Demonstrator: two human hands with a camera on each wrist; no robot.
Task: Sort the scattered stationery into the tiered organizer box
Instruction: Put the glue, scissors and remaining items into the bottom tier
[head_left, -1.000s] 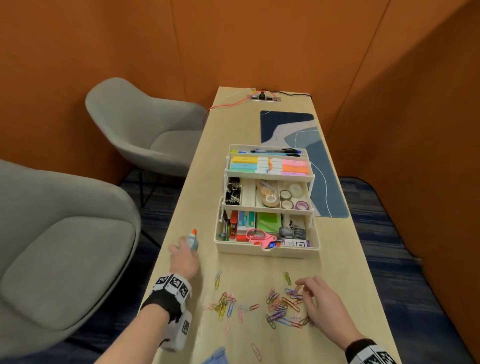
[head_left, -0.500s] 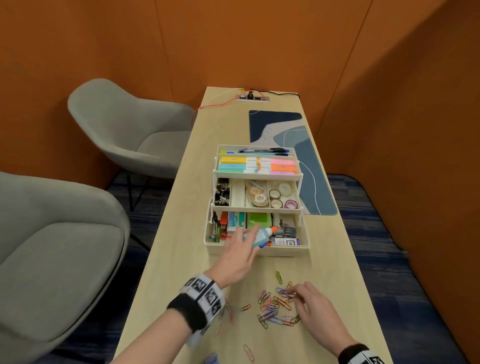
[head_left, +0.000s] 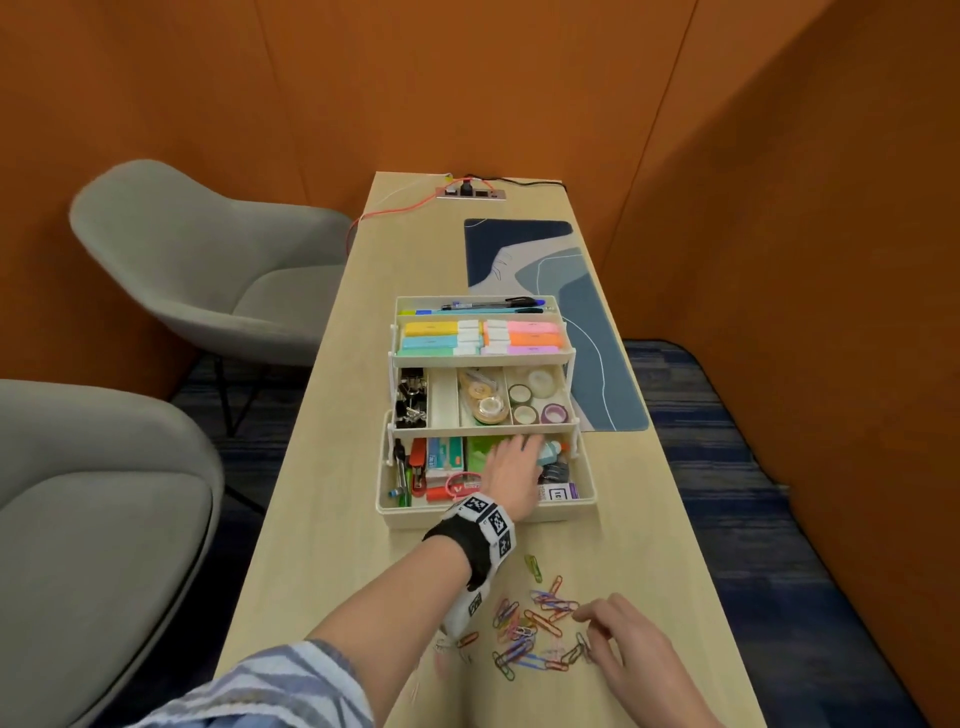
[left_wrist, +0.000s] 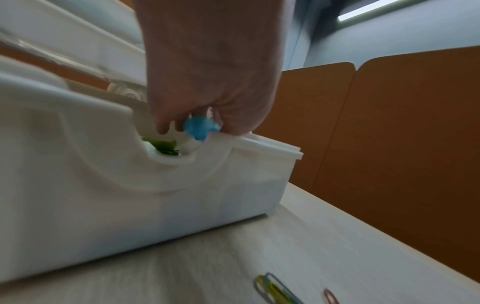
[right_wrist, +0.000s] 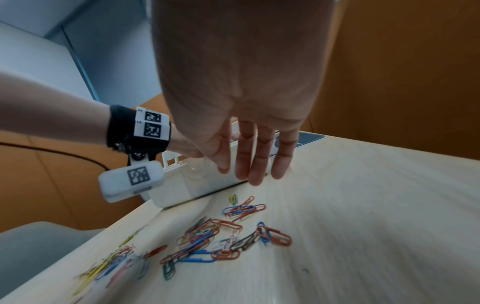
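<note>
The cream three-tier organizer box stands open in the middle of the table, with highlighters, tape rolls and tools in its trays. My left hand reaches into the right half of the bottom tier and holds a small blue glue bottle. In the left wrist view its fingers pinch the bottle just above the box rim. Colored paper clips lie scattered on the table in front of the box. My right hand hovers over them with straight fingers, holding nothing.
Two grey chairs stand along the table's left side. A blue desk mat lies behind and right of the box. A power strip with cables sits at the far end. Orange walls close in on the right.
My left hand has carried the glue bottle from the table's left edge across into the box's bottom tier. The right hand has stayed over the paper clips.
</note>
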